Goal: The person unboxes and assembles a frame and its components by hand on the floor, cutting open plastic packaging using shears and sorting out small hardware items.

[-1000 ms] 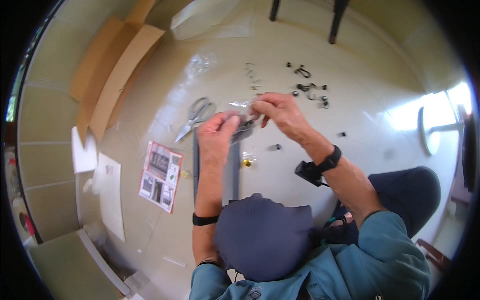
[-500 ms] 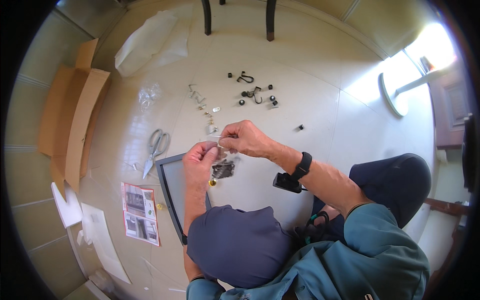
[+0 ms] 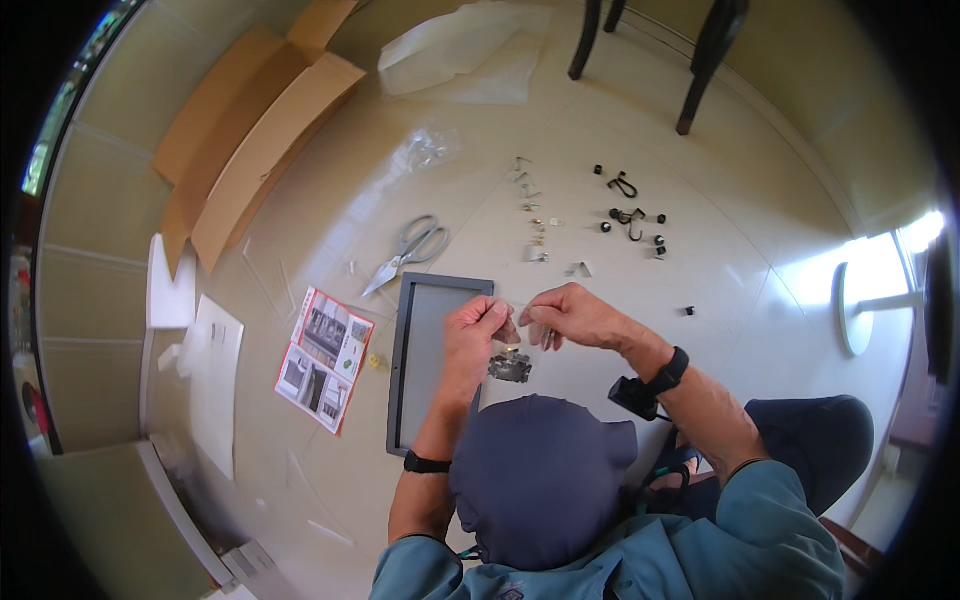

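My left hand (image 3: 472, 335) is closed, with thumb and fingers pinching a small clear plastic bag (image 3: 511, 329). Just to its right, my right hand (image 3: 572, 315) has its fingers curled and pressed together; what lies between them, if anything, is too small to make out. Below the hands a packet of dark small parts (image 3: 510, 368) rests on the floor. A grey rectangular frame (image 3: 398, 370) lies flat beside my left forearm. Beyond my hands are a small angled metal bracket (image 3: 580, 269) and a column of small metal fittings (image 3: 538, 225).
Black hooks (image 3: 633, 222) and several black caps lie farther right. Scissors (image 3: 408, 255), a printed leaflet (image 3: 325, 360) and crumpled clear plastic (image 3: 430, 148) are on the left. An open cardboard box (image 3: 260, 150) stands far left, with dark furniture legs (image 3: 708, 70) at the back.
The whole view has shifted and turned, so the floor items sit farther right. My hands have drawn slightly apart, and the angled bracket now shows on the floor beyond them.
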Demonstrator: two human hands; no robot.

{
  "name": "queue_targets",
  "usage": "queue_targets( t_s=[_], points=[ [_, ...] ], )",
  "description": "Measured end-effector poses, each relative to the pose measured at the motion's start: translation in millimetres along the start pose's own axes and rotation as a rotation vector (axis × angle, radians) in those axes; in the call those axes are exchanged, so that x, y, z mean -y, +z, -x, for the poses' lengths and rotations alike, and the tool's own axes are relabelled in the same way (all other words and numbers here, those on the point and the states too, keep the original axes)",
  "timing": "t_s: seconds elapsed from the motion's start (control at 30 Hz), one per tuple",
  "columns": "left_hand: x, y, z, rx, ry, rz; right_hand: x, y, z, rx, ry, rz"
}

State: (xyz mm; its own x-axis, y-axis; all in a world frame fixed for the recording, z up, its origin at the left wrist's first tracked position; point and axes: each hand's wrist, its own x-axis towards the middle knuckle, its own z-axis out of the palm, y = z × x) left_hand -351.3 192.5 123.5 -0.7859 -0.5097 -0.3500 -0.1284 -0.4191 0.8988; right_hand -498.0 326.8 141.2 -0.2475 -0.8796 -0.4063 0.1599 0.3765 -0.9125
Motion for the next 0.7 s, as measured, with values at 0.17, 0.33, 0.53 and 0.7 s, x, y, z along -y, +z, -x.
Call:
queue_targets(
  t_s=[0.17,0.33,0.53,0.7],
  points=[
    [-7,-36,9,-0.205,0.058,-0.071,-1,-13,-44,-0.111,0.005,0.253],
    [-7,-85,17,-0.36,0.068,0.086,4,10,-144,-0.168,-0.462,0.791],
    [-19,-115,24,-0.451,0.115,0.25,-1,40,-247,-0.008,-0.531,1.205],
    [-13,-138,19,-0.433,0.16,0.266,16,61,-257,0.11,-0.528,1.565]
  ],
)
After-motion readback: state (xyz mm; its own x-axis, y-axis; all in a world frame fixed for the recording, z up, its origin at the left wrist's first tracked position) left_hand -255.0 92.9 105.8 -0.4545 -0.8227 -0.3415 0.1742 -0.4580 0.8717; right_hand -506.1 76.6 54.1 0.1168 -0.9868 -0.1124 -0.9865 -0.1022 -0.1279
